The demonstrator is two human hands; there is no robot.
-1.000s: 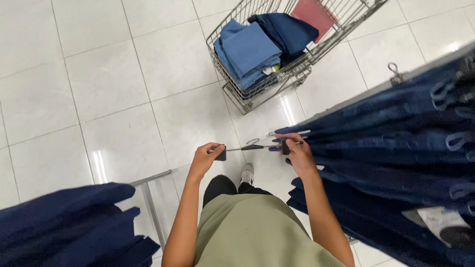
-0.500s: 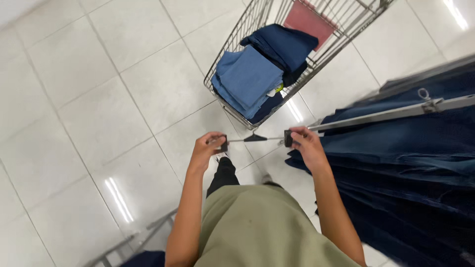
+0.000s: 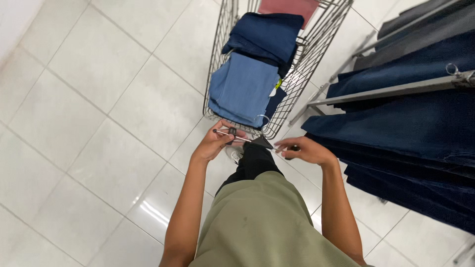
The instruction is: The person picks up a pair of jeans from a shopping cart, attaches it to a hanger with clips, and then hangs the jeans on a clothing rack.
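**Clip hanger held level over the cart's near end**

Head view: the person looks down at both hands, which hold a metal clip hanger (image 3: 250,140) between them, just in front of the body and above the near rim of the wire cart (image 3: 217,74). The left hand (image 3: 217,142) closes its fingers around the hanger's left end, thumb over the dark clip there. The right hand (image 3: 306,150) pinches the other end, where a second dark clip shows under the fingertips. Both grips are closed on the hanger. No garment hangs from it as far as can be seen.

The hanger's bar lies roughly level, its long axis running left to right across the body, dipping slightly toward the right hand. Its hook (image 3: 261,120) curls away from the person, toward the cart.

In the cart lie folded jeans: a light blue pair (image 3: 245,86) nearest the hands, a dark blue pair (image 3: 267,34) beyond it. To the right, dark jeans (image 3: 405,123) hang on a metal rack (image 3: 391,91). The floor (image 3: 99,99) is pale tile.

Judged from this, the step in hand is readying the bare hanger. The next move would call for opening a clip with one hand while the other steadies the bar.
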